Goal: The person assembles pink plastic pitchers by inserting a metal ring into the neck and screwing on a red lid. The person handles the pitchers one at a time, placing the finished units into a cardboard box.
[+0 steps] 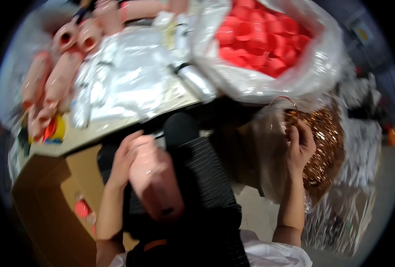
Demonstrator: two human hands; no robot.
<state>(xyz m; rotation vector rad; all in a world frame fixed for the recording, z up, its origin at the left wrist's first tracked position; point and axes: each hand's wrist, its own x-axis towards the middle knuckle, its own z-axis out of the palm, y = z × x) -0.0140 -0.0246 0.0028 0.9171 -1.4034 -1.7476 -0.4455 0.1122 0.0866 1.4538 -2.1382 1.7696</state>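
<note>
My left hand (pixel 125 158) is wrapped around the neck end of a glossy pink bottle (pixel 155 178), which lies tilted over my lap. Out to the right, my right hand (pixel 300 144) is at the mouth of a clear plastic bag (pixel 268 153) filled with shiny copper-coloured metal pieces (pixel 324 142). Its thumb and fingers are pinched together, and a thin copper-red hoop (pixel 282 97) arcs up from them. Blur hides the exact grip on that hoop.
Ahead, a table (pixel 128 130) bears several pink bottles (pixel 64 75), clear plastic bags (pixel 130 66) and a silvery cylinder (pixel 198 83). A big white bag (pixel 233 84) holds red caps (pixel 259 38). An opened cardboard box (pixel 50 191) stands at lower left.
</note>
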